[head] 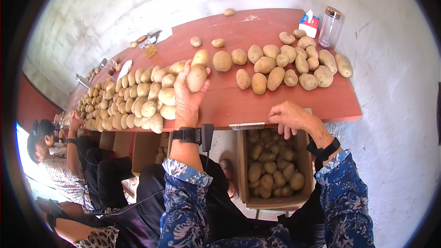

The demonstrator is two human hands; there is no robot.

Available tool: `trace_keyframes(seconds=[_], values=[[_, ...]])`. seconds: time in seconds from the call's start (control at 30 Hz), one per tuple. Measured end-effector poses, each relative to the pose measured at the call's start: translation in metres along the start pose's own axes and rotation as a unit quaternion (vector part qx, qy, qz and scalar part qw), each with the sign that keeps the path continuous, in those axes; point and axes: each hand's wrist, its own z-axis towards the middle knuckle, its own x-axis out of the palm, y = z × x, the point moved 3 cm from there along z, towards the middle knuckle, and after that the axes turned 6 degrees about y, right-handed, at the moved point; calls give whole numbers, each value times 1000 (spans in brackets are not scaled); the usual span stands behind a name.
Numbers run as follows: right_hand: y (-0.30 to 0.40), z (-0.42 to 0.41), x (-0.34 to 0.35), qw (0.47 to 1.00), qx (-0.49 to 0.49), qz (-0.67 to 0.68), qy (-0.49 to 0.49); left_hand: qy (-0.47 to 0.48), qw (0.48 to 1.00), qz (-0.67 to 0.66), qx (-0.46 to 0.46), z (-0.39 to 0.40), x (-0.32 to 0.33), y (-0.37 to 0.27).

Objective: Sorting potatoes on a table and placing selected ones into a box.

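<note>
My left hand [187,98] holds a potato [196,78] up over the table, its fingers curled around the sides. Just beyond that potato lies another yellowish potato [200,58]; whether the two touch I cannot tell. Left of this hand, potatoes [149,108] are stacked in dense rows along the red table [220,106]. My right hand [287,115] hangs at the table's front edge, fingers bent downward, with no object seen in it. Below it stands a cardboard box [243,179] with many potatoes [272,167] inside. Loose potatoes [275,77] lie spread over the table's right part.
A clear bottle [327,29] and a tissue pack [309,24] stand at the back right by the wall. A jar [147,46] is at the back left. A metal hinge [247,126] sits on the front edge. Other people [63,165] sit along the left side.
</note>
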Motion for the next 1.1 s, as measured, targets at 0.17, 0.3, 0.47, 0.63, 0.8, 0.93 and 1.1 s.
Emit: trace_keyframes(seconds=[0.17,0.3,0.47,0.63,0.8,0.93,1.1], values=[[-3,0,-2,1000,-3,7,-1,-41,990,124,46,-4,5,-1],[-6,0,-9,1000,-3,-5,-5,-101,966,217,93,-7,7,-7],[-11,-3,-14,1000,5,-10,-8,-127,948,279,89,0,5,11],[-12,-2,-15,1000,10,-8,-7,-94,849,507,117,32,-18,30],[-16,-2,-22,1000,3,-8,-3,-72,617,748,233,36,-2,47],[-17,1,-29,1000,4,-11,2,-81,518,844,112,35,18,59],[-21,0,-24,1000,-12,-15,-11,-3,360,927,106,30,-3,87]])
